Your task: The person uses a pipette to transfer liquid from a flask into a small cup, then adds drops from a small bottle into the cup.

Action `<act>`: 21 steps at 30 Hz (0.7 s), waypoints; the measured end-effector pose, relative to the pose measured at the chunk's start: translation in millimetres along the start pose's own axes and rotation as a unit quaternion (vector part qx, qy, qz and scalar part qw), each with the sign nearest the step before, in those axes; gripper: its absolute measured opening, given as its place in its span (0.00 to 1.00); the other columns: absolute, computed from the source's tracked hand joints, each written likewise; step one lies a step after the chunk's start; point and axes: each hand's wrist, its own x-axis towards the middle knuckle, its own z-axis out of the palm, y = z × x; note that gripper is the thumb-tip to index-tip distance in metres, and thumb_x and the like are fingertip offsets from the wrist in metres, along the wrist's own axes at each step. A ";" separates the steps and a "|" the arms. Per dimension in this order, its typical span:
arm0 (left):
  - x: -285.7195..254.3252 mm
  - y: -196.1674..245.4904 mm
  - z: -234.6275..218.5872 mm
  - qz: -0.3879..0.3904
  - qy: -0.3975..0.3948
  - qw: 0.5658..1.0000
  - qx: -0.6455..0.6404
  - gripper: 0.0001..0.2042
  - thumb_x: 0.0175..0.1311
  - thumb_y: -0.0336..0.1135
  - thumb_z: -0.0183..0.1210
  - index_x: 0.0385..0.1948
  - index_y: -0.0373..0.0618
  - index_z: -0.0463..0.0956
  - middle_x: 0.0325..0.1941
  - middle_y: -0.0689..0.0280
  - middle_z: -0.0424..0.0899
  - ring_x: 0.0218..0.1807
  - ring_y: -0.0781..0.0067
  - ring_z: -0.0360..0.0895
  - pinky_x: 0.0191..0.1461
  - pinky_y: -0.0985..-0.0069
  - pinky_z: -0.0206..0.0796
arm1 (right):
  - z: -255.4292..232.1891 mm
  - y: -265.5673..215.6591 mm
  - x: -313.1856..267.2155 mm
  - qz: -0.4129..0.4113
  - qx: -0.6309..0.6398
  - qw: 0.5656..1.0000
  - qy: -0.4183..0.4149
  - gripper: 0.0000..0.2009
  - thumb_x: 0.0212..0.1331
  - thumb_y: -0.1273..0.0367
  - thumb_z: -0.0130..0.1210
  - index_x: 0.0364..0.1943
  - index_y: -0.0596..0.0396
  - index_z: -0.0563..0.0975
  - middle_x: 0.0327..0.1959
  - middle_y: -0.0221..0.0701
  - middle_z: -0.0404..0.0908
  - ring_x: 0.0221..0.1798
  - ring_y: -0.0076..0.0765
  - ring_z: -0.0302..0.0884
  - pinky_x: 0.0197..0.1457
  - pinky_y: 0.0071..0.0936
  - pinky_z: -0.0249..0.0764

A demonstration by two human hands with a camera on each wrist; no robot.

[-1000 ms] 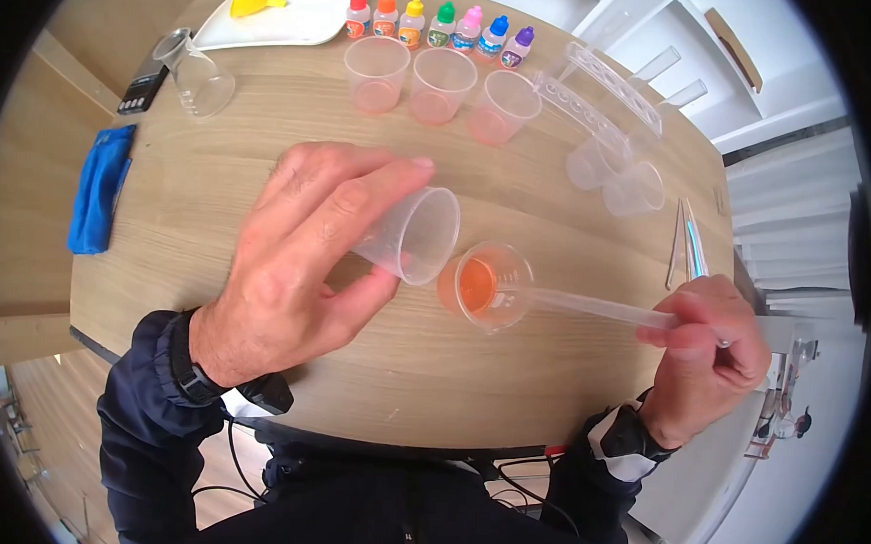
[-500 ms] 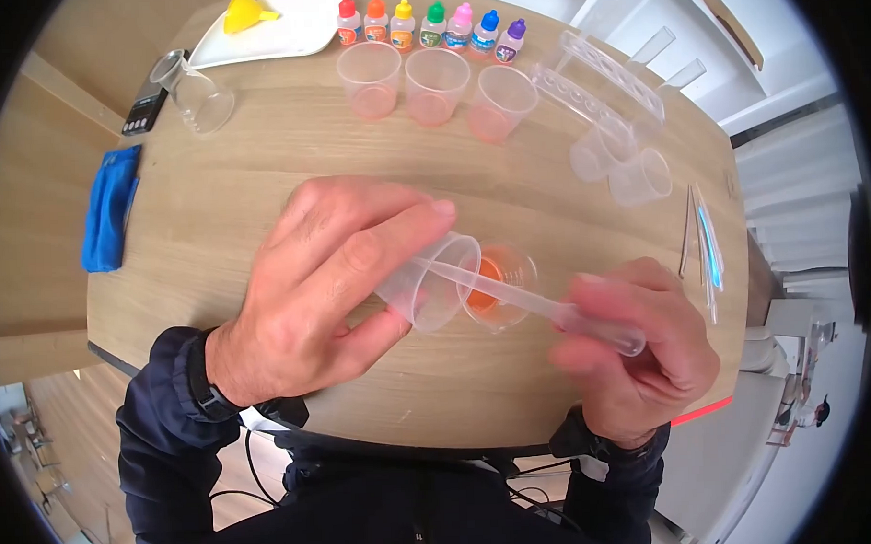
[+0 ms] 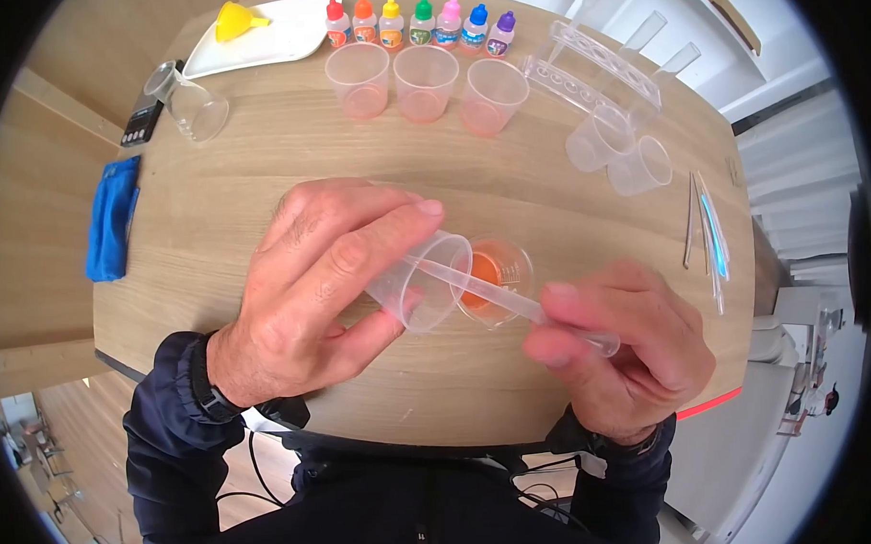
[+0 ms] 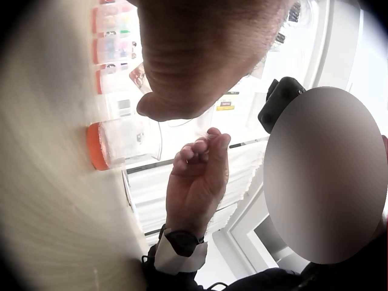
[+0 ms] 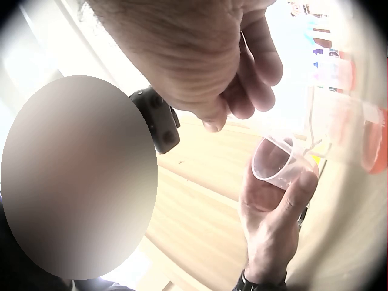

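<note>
My left hand (image 3: 306, 286) grips a clear plastic cup (image 3: 419, 290), tilted with its mouth to the right. Between thumb and fingers, my right hand (image 3: 640, 346) pinches a clear pipette (image 3: 494, 291), whose tip reaches inside that cup. Just behind and right of the held cup, a beaker (image 3: 514, 269) with orange liquid (image 3: 482, 273) stands on the table. In the right wrist view the left hand (image 5: 267, 224) is round the cup (image 5: 276, 163). The left wrist view shows the beaker (image 4: 127, 144) upright near the hands.
Three cups with pinkish liquid (image 3: 359, 83) stand behind, before a row of dropper bottles (image 3: 420, 25). A test tube rack (image 3: 601, 55) and two empty cups (image 3: 640, 166) are back right, thin sticks (image 3: 713, 238) right. Flask (image 3: 198, 110), blue cloth (image 3: 113, 221) and tray (image 3: 298, 32) lie left.
The pipette has moved left from the beaker into the held cup. My left hand and its cup have come slightly nearer my body.
</note>
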 end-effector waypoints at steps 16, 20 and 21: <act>-1.4 -1.7 -1.2 -0.013 0.001 1.000 0.011 0.31 0.54 0.27 0.78 0.64 0.34 0.81 0.57 0.48 0.87 0.57 0.47 0.84 0.61 0.56 0.74 | -8.7 -1.1 -5.9 0.020 0.007 0.998 0.051 0.26 0.61 0.53 0.80 0.50 0.62 0.87 0.32 0.37 0.88 0.33 0.32 0.82 0.34 0.24 0.72; -1.3 -5.0 -3.1 -0.047 0.007 0.999 0.025 0.32 0.54 0.27 0.78 0.64 0.33 0.80 0.57 0.49 0.87 0.58 0.47 0.83 0.63 0.56 0.73 | -36.3 -6.5 -9.2 0.060 0.044 0.984 0.162 0.25 0.59 0.54 0.81 0.48 0.61 0.88 0.32 0.33 0.88 0.31 0.29 0.81 0.34 0.24 0.71; -1.6 -5.9 -2.6 -0.047 0.009 0.998 0.031 0.32 0.54 0.28 0.78 0.64 0.33 0.80 0.57 0.49 0.87 0.58 0.47 0.83 0.64 0.56 0.73 | -41.7 -6.4 -8.8 0.067 0.042 0.981 0.176 0.25 0.58 0.55 0.82 0.48 0.61 0.88 0.31 0.32 0.88 0.30 0.28 0.81 0.34 0.24 0.70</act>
